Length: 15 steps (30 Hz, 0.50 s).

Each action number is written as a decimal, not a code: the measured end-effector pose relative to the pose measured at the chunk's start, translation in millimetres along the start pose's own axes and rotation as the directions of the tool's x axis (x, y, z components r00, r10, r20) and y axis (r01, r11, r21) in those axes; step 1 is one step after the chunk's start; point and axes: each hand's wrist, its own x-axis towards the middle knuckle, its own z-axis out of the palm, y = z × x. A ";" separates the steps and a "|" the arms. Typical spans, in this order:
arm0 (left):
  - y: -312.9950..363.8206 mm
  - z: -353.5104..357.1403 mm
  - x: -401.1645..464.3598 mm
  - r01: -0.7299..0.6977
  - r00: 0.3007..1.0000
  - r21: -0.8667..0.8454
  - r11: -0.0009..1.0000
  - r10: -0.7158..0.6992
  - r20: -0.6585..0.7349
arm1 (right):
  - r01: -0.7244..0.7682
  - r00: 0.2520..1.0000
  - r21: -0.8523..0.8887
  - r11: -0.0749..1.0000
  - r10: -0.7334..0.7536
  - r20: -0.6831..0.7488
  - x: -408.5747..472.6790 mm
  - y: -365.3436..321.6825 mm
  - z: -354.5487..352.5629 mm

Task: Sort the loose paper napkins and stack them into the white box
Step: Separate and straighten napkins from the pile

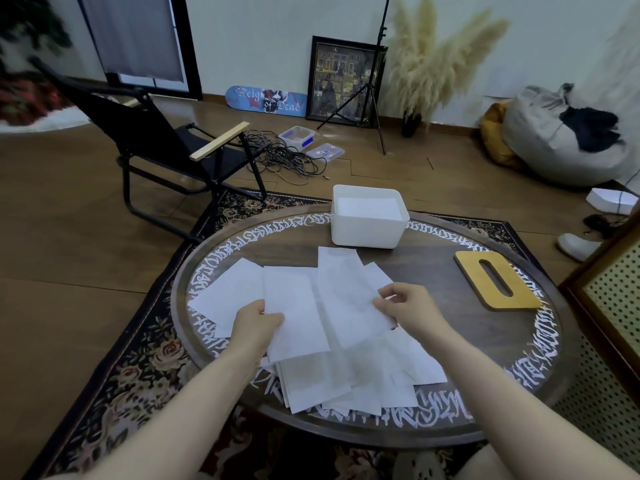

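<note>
Several loose white paper napkins (349,372) lie scattered and overlapping on the round dark table (446,344). My left hand (254,322) pinches one napkin (294,313) by its left edge, thumb on top. My right hand (407,304) pinches the right edge of another napkin (346,299) beside it. The white box (367,232) stands at the table's far side, apart from both hands, with a flat stack of napkins (367,206) inside it.
A wooden lid with a slot (497,280) lies on the table to the right. A black folding chair (162,147) stands beyond the table on the left. A perforated cabinet (613,306) is close on the right. A patterned rug lies under the table.
</note>
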 end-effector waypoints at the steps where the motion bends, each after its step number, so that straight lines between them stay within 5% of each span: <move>1: 0.2 1.0 0.0 -0.004 1.000 0.002 1.000 0.004 -0.002 | 0.008 1.000 0.079 0.997 -0.008 0.001 -4.0 -4.7 -1.8; 6: 0.5 6.7 -1.8 -0.007 1.000 -0.002 1.000 0.007 0.018 | -0.043 0.996 0.342 0.939 0.015 0.083 -13.2 -15.8 1.2; 15: -5.4 16.8 2.1 0.122 0.985 -0.220 0.968 -0.091 0.147 | -0.122 0.973 0.277 0.953 0.060 0.223 -24.1 -12.9 36.4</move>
